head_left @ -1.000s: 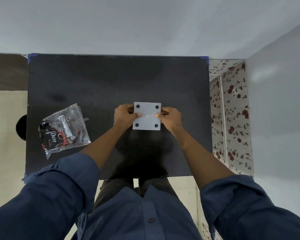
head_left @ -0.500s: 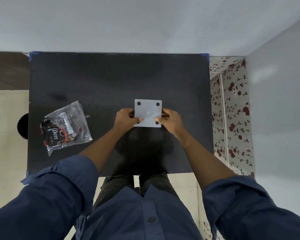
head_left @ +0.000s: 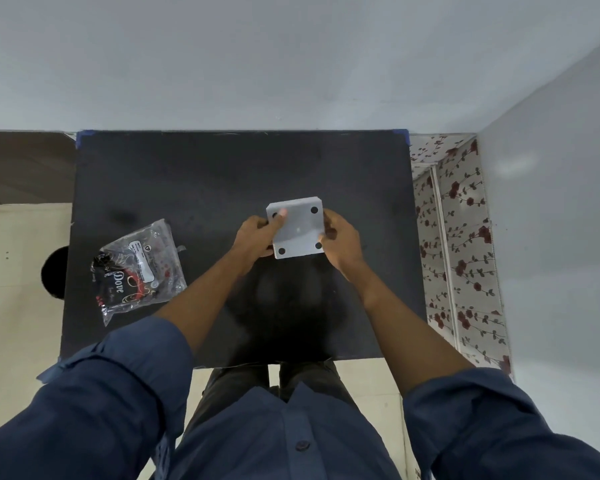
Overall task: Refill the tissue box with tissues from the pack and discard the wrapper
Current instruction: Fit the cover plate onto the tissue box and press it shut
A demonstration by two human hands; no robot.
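Observation:
A grey square tissue box (head_left: pixel 298 230) is held above the black table (head_left: pixel 187 181), its base with black round feet turned up and slightly rotated. My left hand (head_left: pixel 257 235) grips its left side, with the thumb over the far-left foot. My right hand (head_left: pixel 342 242) grips its right side. A clear plastic wrapper (head_left: pixel 139 268) with black and red print lies flat on the table's left part, apart from both hands. What the box holds is hidden.
A wall runs along the table's far edge. A floral-patterned panel (head_left: pixel 458 251) stands right of the table, with a grey wall beyond. A dark round object (head_left: pixel 54 271) sits on the floor left of the table.
The box has tilted and turned slightly in my hands. My left thumb has slid up over its far-left foot. The wrapper has not moved.

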